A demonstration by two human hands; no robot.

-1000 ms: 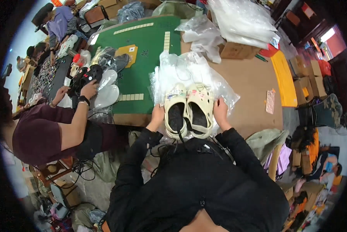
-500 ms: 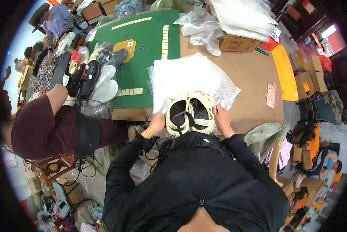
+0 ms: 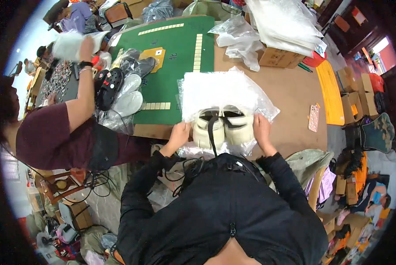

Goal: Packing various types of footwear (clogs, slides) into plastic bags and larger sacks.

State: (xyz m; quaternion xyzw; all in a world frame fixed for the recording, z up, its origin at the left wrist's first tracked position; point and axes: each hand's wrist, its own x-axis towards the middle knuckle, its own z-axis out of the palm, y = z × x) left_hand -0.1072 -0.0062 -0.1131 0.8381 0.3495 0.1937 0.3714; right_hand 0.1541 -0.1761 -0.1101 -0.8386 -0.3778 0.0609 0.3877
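Observation:
A pair of cream clog shoes [image 3: 222,128] lies side by side at the near table edge, toes under a clear plastic bag [image 3: 220,90] with white paper inside. My left hand [image 3: 180,134] grips the left shoe's outer side and the bag's edge. Against the right shoe's outer side and the bag rests my right hand [image 3: 260,129]. A dark strap from my chest crosses between the shoes.
A person in a maroon shirt [image 3: 56,137] works at my left, arm raised holding a white bag [image 3: 70,44]. Bagged black and white clogs [image 3: 118,86] lie on the green mat [image 3: 176,48]. Plastic bags [image 3: 277,22], a cardboard box [image 3: 279,57] and a phone [image 3: 313,118] are on the brown table.
The bag has slid further over the shoes, which moved nearer to me. The person at my left raised an arm with a white bag.

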